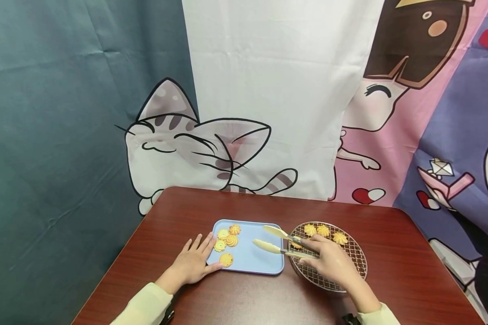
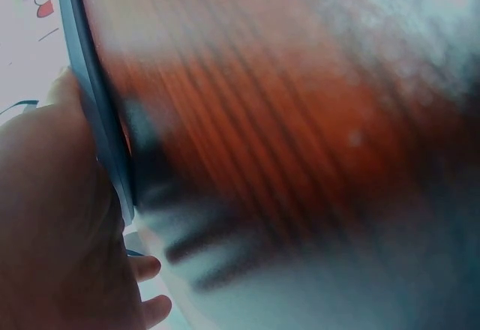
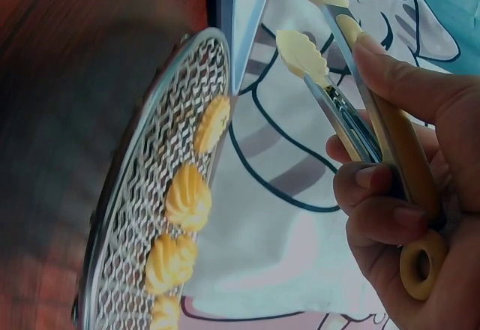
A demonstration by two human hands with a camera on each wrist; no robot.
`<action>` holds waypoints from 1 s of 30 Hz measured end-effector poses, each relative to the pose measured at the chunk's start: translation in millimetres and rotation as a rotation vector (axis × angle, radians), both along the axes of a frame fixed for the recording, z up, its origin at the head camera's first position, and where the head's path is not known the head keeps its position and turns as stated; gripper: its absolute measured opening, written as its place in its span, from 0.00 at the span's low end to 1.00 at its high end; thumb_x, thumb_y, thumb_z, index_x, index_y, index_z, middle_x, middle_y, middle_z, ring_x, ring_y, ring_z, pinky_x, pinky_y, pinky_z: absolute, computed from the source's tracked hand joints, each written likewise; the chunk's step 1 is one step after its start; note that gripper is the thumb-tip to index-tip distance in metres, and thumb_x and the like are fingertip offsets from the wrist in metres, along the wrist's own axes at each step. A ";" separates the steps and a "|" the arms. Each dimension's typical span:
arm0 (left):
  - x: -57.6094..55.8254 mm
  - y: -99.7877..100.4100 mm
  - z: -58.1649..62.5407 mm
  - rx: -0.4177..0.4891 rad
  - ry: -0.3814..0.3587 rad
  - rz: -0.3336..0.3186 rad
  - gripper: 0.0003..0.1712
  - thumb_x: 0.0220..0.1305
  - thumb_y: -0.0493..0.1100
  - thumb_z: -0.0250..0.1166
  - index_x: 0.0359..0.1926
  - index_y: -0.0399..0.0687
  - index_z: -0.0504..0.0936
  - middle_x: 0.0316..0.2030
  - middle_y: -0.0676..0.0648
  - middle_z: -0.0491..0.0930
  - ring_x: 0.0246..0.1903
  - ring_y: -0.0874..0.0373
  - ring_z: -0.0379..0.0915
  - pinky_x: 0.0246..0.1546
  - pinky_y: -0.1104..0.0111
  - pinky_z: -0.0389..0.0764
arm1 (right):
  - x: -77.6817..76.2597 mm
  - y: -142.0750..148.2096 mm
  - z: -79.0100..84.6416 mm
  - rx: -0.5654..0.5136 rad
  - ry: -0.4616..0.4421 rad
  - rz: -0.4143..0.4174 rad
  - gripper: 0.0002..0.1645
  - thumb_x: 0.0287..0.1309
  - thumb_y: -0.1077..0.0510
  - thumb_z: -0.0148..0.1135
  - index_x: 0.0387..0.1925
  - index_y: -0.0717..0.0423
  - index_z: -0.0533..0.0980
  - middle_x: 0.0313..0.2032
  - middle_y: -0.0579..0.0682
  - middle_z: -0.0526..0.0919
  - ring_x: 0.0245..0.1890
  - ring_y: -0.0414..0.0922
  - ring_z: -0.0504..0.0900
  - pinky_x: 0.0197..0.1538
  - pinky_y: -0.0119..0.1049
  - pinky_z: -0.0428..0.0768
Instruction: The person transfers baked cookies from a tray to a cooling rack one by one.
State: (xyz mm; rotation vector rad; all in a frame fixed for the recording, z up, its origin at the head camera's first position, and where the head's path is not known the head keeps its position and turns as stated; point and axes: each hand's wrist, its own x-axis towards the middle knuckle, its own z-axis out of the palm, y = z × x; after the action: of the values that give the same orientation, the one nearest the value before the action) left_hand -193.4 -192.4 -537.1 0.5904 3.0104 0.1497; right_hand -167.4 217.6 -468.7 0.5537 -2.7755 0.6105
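Observation:
My right hand (image 1: 331, 259) grips a pair of cream-coloured tongs (image 3: 375, 120) around the handles, with their two tips spread apart and nothing between them. The tips hang over the right half of a light blue tray (image 1: 254, 262). Several cookies (image 1: 231, 240) lie in the tray's left part, one of them a round cookie (image 1: 226, 259) near the front edge. My left hand (image 1: 193, 262) rests at the tray's left edge with its fingers spread. Under the right hand stands a round wire rack (image 1: 355, 259), where several piped cookies (image 3: 187, 199) sit along the far side.
The dark red wooden table (image 1: 179, 205) carries the tray and rack side by side. Behind its far edge hangs a printed cloth (image 1: 293, 90) with a cat and a cartoon figure. A dark green curtain (image 1: 57, 135) closes off the left side.

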 end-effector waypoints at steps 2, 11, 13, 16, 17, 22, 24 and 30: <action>0.3 0.1 1.4 0.000 -0.007 0.000 0.52 0.68 0.77 0.45 0.80 0.49 0.56 0.79 0.46 0.52 0.76 0.38 0.48 0.73 0.42 0.53 | -1.5 -5.0 -1.2 -0.003 0.000 0.012 0.33 0.45 0.49 0.81 0.56 0.52 0.84 0.47 0.49 0.85 0.43 0.52 0.85 0.47 0.53 0.83; 1.0 0.3 0.5 -0.002 -0.010 -0.002 0.52 0.68 0.78 0.45 0.79 0.48 0.56 0.79 0.46 0.52 0.77 0.38 0.48 0.73 0.43 0.53 | -6.5 -23.7 -6.9 0.020 -0.002 0.034 0.32 0.45 0.46 0.82 0.55 0.47 0.85 0.44 0.40 0.83 0.39 0.41 0.83 0.43 0.42 0.81; 1.3 0.4 0.4 0.002 -0.010 -0.002 0.52 0.68 0.77 0.45 0.79 0.48 0.56 0.79 0.46 0.52 0.76 0.38 0.48 0.73 0.42 0.53 | -7.4 -26.7 -7.9 0.019 0.000 0.044 0.32 0.45 0.46 0.82 0.55 0.47 0.85 0.43 0.38 0.82 0.37 0.39 0.81 0.41 0.40 0.82; 1.0 0.1 -0.6 0.009 -0.002 -0.007 0.52 0.69 0.77 0.46 0.79 0.47 0.57 0.79 0.45 0.53 0.76 0.37 0.49 0.73 0.42 0.53 | -8.6 -31.0 -9.3 0.016 0.007 0.062 0.32 0.45 0.46 0.81 0.55 0.47 0.85 0.41 0.37 0.81 0.35 0.37 0.79 0.39 0.37 0.80; 0.8 -0.1 -0.4 0.010 0.001 -0.010 0.51 0.69 0.76 0.46 0.79 0.47 0.57 0.79 0.45 0.53 0.76 0.37 0.49 0.72 0.42 0.53 | -9.3 -32.3 -9.9 0.013 0.011 0.069 0.32 0.44 0.47 0.82 0.55 0.47 0.85 0.41 0.38 0.81 0.34 0.37 0.78 0.38 0.36 0.80; 0.1 -0.5 -0.3 0.015 0.008 -0.019 0.52 0.69 0.76 0.46 0.79 0.46 0.58 0.79 0.44 0.53 0.76 0.36 0.49 0.72 0.41 0.53 | -12.2 -39.1 -12.3 -0.005 0.017 0.099 0.33 0.44 0.48 0.82 0.54 0.50 0.85 0.37 0.39 0.80 0.29 0.34 0.73 0.33 0.31 0.76; 0.1 -0.5 0.1 0.011 0.004 -0.016 0.52 0.69 0.76 0.46 0.79 0.46 0.57 0.79 0.44 0.53 0.76 0.36 0.49 0.72 0.41 0.53 | -13.1 -42.0 -13.2 -0.010 0.015 0.106 0.32 0.44 0.48 0.82 0.54 0.50 0.85 0.37 0.39 0.81 0.28 0.33 0.72 0.32 0.31 0.74; 0.7 0.6 1.4 -0.003 -0.007 -0.005 0.52 0.68 0.78 0.45 0.79 0.48 0.56 0.79 0.46 0.52 0.76 0.38 0.48 0.73 0.42 0.53 | -15.1 -49.7 -15.5 0.002 0.002 0.102 0.32 0.45 0.47 0.81 0.55 0.49 0.85 0.37 0.37 0.79 0.27 0.33 0.71 0.31 0.30 0.74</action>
State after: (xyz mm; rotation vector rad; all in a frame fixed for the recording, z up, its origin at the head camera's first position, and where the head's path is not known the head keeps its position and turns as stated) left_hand -192.7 -191.7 -535.7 0.5954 3.0018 0.1459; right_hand -182.5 167.9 -484.3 0.6993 -2.7594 0.6281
